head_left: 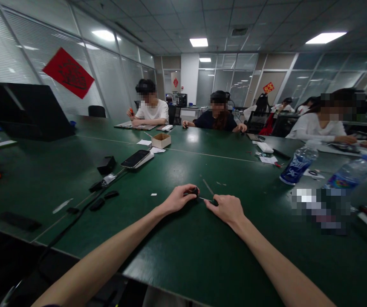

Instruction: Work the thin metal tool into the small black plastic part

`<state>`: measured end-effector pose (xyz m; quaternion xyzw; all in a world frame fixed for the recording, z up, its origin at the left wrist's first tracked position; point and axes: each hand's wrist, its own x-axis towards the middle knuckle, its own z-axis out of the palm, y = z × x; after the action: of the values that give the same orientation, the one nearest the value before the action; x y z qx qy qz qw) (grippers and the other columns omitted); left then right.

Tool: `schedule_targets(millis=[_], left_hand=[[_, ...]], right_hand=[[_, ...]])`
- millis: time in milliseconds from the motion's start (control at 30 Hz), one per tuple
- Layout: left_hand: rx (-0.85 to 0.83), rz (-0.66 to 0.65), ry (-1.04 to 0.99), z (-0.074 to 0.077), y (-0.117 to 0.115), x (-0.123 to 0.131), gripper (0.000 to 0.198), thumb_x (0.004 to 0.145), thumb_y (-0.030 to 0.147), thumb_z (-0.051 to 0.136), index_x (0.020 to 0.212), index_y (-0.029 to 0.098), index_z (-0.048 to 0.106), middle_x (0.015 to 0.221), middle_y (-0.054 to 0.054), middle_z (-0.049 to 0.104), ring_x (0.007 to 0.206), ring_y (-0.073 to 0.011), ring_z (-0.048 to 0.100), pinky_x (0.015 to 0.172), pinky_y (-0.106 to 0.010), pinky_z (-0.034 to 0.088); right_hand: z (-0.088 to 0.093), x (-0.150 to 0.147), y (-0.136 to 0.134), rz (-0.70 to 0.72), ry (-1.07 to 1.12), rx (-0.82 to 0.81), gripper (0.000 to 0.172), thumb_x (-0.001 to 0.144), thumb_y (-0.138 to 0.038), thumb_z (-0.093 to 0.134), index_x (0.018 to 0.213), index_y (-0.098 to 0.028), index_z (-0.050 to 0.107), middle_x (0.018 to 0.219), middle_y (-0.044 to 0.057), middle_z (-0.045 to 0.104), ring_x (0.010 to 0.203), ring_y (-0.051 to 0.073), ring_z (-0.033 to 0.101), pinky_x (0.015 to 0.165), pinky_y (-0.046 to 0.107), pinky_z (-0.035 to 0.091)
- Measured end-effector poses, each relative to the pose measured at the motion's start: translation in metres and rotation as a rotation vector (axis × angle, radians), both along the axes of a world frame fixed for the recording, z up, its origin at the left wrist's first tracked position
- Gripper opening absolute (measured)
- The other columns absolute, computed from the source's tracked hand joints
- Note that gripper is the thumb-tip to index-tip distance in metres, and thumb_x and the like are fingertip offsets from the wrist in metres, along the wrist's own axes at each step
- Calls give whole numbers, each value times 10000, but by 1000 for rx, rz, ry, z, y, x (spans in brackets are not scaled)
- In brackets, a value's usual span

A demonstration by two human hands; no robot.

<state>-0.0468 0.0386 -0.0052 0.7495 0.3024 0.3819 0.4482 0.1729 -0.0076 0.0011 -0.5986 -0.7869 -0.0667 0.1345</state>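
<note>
My left hand [177, 199] and my right hand [226, 209] sit close together just above the green table [170, 251]. My left fingers pinch a small black object [195, 192]. My right fingers hold a second small black piece [214, 202]. A thin metal pin [205, 199] spans the gap between them, and my fingers partly hide both pieces. A slim grey strip [208, 186] lies on the table just beyond my hands.
A smartphone [135, 158], a small cardboard box [160, 140] and a black cable [96, 200] lie to the left. Plastic water bottles [299, 163] stand on the right. A laptop [23, 111] stands far left. Several co-workers [151, 104] sit across the table.
</note>
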Motion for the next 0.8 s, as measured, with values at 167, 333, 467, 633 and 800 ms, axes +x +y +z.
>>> schedule_targets(millis=[167,333,467,633,800], left_hand=[[-104,-38,-105,3,-7,2,254,841,276,564,1054,148,614,1024,-83,629,911,-186,591,823,-308,474],[-185,-31,-239,5,-10,4,294,841,320,575,1070,137,601,1048,-95,615,957,-194,577,850,-326,478],[-237,-60,-270,2,-11,7,314,828,317,598,1083,134,596,1061,-99,612,962,-194,579,867,-337,474],[-290,-181,-190,-3,-15,15,299,799,287,637,1059,142,614,1027,-86,624,916,-181,588,814,-301,473],[-328,-120,-190,-1,-12,9,421,820,331,614,1198,152,566,1093,-111,621,927,-188,585,756,-279,461]], right_hand=[[-2,1,-7,-30,43,51,588,905,-625,301,716,-193,652,656,50,655,586,146,596,529,241,324],[-6,-1,-10,-64,96,121,578,902,-624,313,705,-206,659,667,45,665,618,164,609,545,250,306],[-6,-5,-8,-70,242,158,572,909,-612,321,708,-205,670,645,37,660,599,155,599,550,244,313],[-4,-9,-6,-83,379,187,576,930,-584,288,753,-200,679,661,38,659,609,147,591,565,236,338],[-2,-2,-5,-80,302,96,539,937,-571,274,810,-203,647,716,37,652,628,145,586,548,230,333]])
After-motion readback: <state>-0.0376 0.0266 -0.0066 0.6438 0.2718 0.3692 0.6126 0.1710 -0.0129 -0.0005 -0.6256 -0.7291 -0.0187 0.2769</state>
